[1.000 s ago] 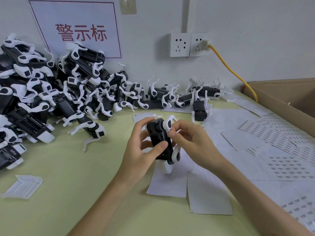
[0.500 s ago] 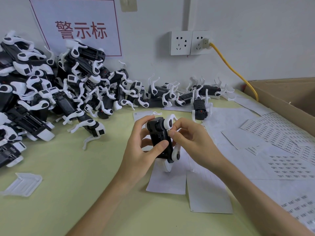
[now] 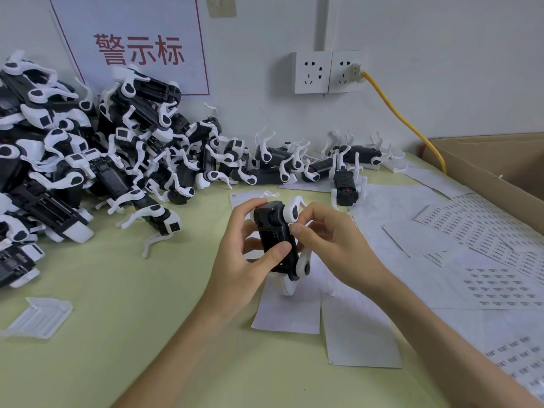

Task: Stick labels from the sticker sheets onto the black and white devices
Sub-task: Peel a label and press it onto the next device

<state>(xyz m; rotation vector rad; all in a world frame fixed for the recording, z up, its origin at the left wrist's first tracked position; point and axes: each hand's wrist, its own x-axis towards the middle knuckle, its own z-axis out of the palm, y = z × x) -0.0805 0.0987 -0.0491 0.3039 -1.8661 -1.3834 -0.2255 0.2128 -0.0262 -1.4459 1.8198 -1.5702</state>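
A black and white device (image 3: 275, 231) is held upright above the table's middle. My left hand (image 3: 240, 260) grips it, thumb across its black front and fingers behind. My right hand (image 3: 326, 240) pinches its right side beside the white round joint, fingertips curled against the black body. Whether a label lies under those fingertips is hidden. Sticker sheets (image 3: 497, 287) with rows of small dark labels lie at the right. A big pile of the same devices (image 3: 73, 160) fills the left, and a row of them (image 3: 294, 166) runs along the wall.
Blank backing papers (image 3: 359, 334) lie under and in front of my hands. One device (image 3: 344, 187) stands alone behind them. A clear plastic tray (image 3: 36, 316) sits at the front left. A cardboard box (image 3: 500, 169) borders the right, with a yellow cable (image 3: 403, 119) running to the wall socket.
Both hands and the device stay almost in place; only small finger shifts of my right hand on the device's side show.
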